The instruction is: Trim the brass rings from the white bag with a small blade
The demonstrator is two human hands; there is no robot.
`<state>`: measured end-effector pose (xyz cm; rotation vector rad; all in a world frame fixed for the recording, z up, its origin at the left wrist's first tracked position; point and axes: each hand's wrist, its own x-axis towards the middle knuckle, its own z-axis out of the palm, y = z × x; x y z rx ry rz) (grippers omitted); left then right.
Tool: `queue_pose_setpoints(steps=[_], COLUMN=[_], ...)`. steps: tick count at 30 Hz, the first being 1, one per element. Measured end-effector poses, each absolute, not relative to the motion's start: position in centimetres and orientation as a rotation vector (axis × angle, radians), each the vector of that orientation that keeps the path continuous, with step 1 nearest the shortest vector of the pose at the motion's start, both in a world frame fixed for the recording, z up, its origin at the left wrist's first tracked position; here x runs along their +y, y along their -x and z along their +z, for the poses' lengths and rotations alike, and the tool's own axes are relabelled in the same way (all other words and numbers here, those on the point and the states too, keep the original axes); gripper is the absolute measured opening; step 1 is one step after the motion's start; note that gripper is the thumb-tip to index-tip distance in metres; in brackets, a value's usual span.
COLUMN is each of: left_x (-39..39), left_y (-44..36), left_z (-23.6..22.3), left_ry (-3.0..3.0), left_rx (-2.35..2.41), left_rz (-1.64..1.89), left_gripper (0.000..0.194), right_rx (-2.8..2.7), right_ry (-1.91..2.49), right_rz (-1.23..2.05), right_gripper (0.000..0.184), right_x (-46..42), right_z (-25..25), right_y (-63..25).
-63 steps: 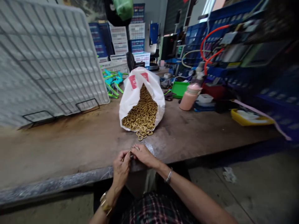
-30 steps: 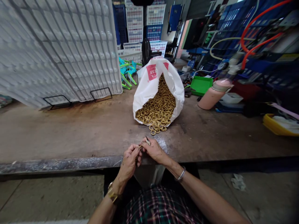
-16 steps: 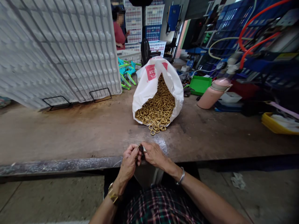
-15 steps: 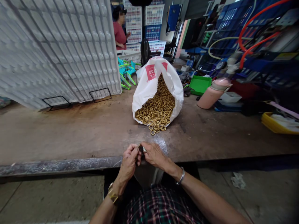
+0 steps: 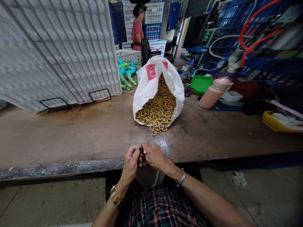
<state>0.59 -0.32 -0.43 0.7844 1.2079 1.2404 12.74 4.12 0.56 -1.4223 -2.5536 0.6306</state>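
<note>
My left hand (image 5: 131, 159) and my right hand (image 5: 155, 156) meet over the bench's front edge, fingers closed together. Between their fingertips is a small black piece (image 5: 141, 150) with a whitish bit at its right end. A speck of gold colour shows just above it; my fingers hide most of the rest. Beyond my hands, a white plastic bag (image 5: 145, 91) with red print lies on its side, its mouth facing me. It is filled with brass-coloured rings (image 5: 161, 107), and several loose rings (image 5: 155, 130) have spilled out at its mouth.
Tall ribbed white trays (image 5: 71, 47) lean on black wire stands at left. Turquoise-and-green plastic pieces (image 5: 127, 74) lie behind the bag. A green tray (image 5: 201, 84), pink bottle (image 5: 211, 94) and yellow tray (image 5: 276, 123) are at right. A person (image 5: 137, 31) stands near stacked crates.
My hands stay together, with the black piece turned slightly and more of it showing. The person at the back has moved to the right. The whole view has shifted a little.
</note>
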Motion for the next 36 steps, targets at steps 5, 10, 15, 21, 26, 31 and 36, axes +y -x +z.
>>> queue_pose_setpoints(steps=[5, 10, 15, 21, 26, 31, 36], left_x=[-0.2, -0.9, -0.9, 0.0, -0.1, 0.0, 0.4], left_y=[-0.5, -0.5, -0.3, 0.3, 0.8, 1.4, 1.2], left_z=[-0.6, -0.5, -0.4, 0.2, 0.5, 0.1, 0.2], left_ry=[-0.795, -0.822, -0.687, -0.445, -0.341, -0.287, -0.193], left_rx=[1.25, 1.239, 1.079, 0.975, 0.88, 0.81, 0.905], left_rz=[1.243, 1.174, 1.228, 1.26, 1.268, 1.248, 1.274], left_gripper=[0.032, 0.033, 0.03, 0.029, 0.027, 0.025, 0.024], right_rx=[-2.632, -2.601, -2.406, -2.206, -2.243, -2.258, -2.354], right_ry=[1.476, 1.624, 1.808, 1.913, 1.988, 1.947, 1.683], right_rz=[0.615, 0.529, 0.364, 0.289, 0.298, 0.306, 0.388], right_gripper=[0.026, 0.028, 0.025, 0.025, 0.025, 0.024, 0.021], right_x=[4.3, 5.8, 7.8, 8.8, 9.6, 9.5, 8.0], right_z=[1.0, 1.2, 0.4, -0.3, -0.2, -0.1, -0.6], right_y=[-12.3, -12.6, -14.6, -14.9, -14.6, -14.9, -14.9])
